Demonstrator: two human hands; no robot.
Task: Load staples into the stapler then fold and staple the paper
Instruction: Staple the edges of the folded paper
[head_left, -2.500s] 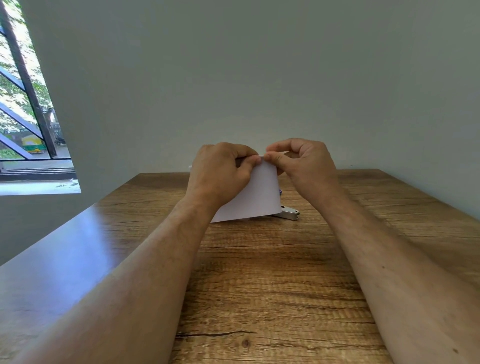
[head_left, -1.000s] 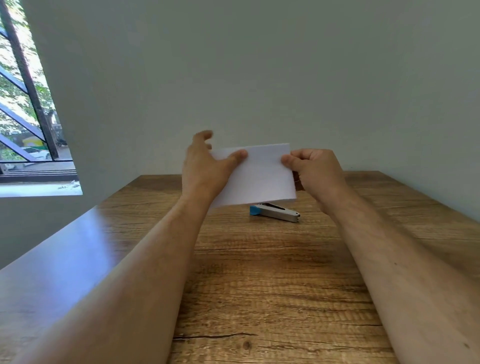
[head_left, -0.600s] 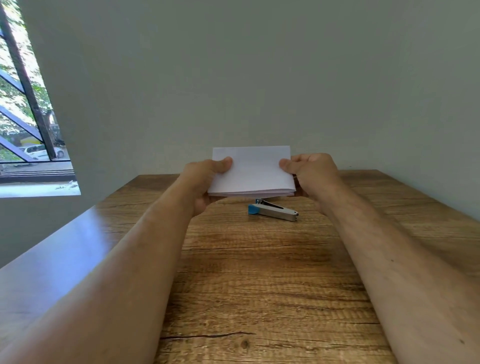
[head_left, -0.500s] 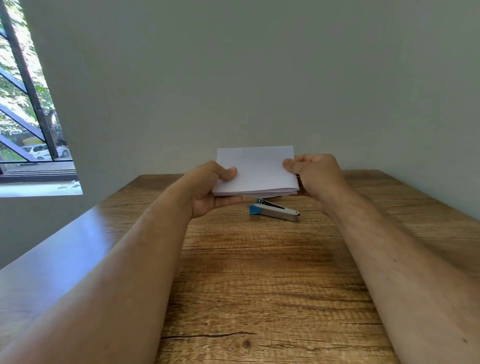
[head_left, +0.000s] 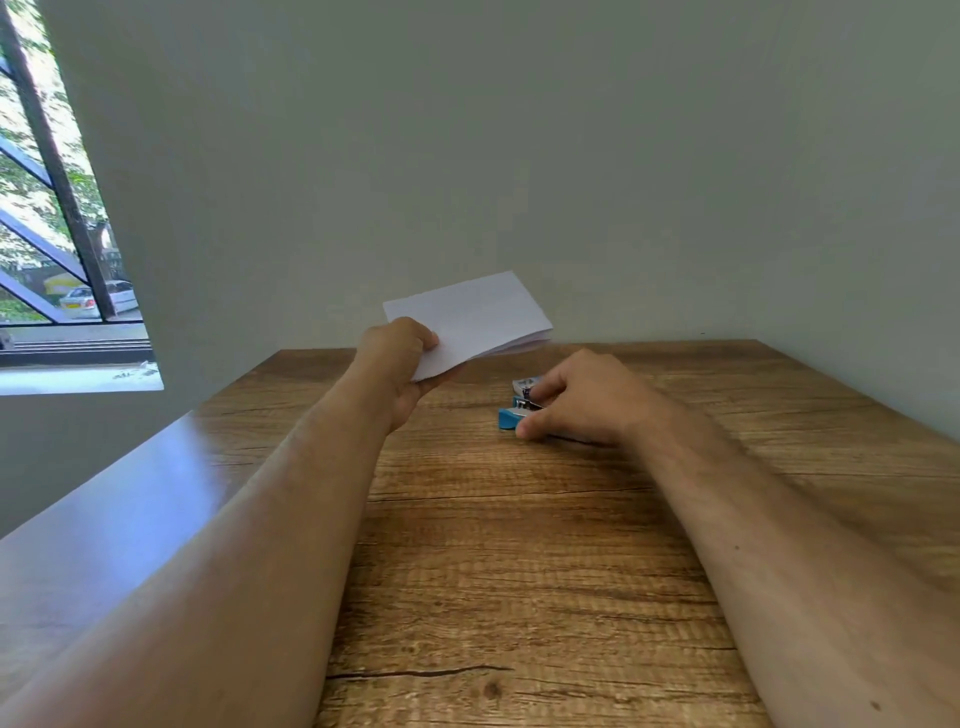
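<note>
Wooden bench (head_left: 519, 571): left hand (head_left: 400, 364) pinches folded paper (head_left: 467, 317) by one corner, could fan open; right hand (head_left: 582, 400) curls around stapler (head_left: 511, 415), might slip.

Folded paper (head_left: 470, 317) held above table (head_left: 519, 571), far side, in left hand (head_left: 402, 364) — well left of right hand (head_left: 582, 397). Stapler (head_left: 511, 417) on table under right hand, below and right of paper. Small box (head_left: 522, 385) just behind stapler. Window (head_left: 57, 249) far left.
</note>
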